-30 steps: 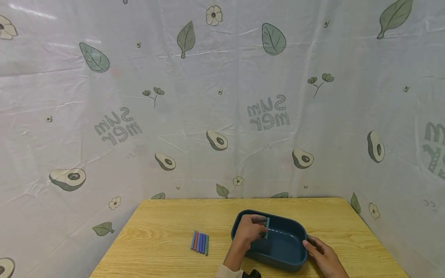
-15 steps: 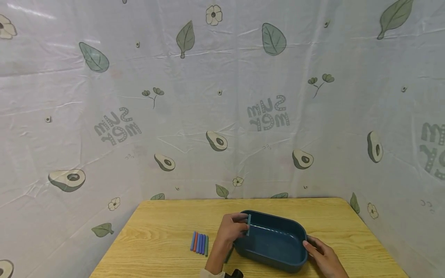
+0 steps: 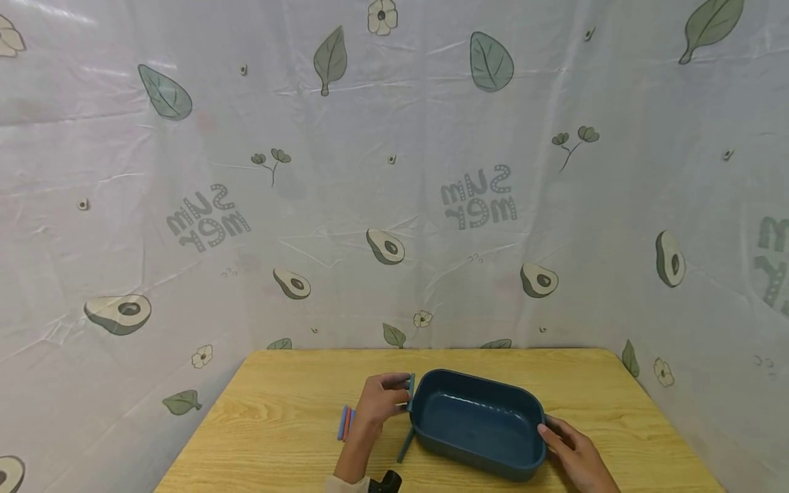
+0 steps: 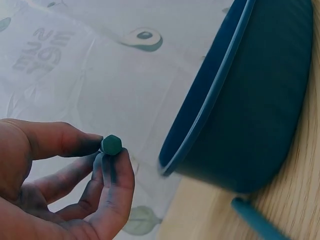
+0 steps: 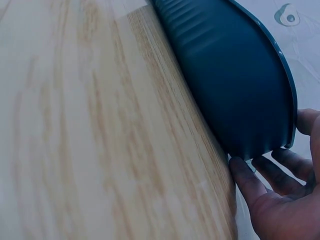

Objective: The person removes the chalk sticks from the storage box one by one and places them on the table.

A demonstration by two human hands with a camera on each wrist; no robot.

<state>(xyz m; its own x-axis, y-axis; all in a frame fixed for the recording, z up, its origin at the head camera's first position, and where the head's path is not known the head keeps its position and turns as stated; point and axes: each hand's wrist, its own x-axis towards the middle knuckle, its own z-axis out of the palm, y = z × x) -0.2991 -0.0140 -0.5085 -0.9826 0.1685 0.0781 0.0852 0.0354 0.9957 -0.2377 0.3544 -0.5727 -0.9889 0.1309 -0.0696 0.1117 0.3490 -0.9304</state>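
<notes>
My left hand (image 3: 377, 400) pinches a green chalk stick (image 4: 112, 145) between thumb and fingertips, just outside the left end of a dark blue rectangular basin (image 3: 474, 460). Its six-sided end faces the left wrist camera, and coloured dust marks the fingertips. A second green stick (image 3: 405, 445) lies on the table against the basin's left side. At the opposite end my right hand (image 3: 574, 452) grips the basin, thumb over the rim and fingers on the outer wall. The basin's inside shows bare in the head view.
Left of my left forearm lie a blue chalk stick (image 3: 342, 423) and a red one (image 3: 348, 424); others of that row are hidden behind the hand. The wooden table (image 3: 271, 418) ends at a printed curtain (image 3: 339, 205).
My left hand has moved left with the green stick, from over the basin's inside to beyond its left rim. The second green stick has come into sight. The right hand stays at the basin.
</notes>
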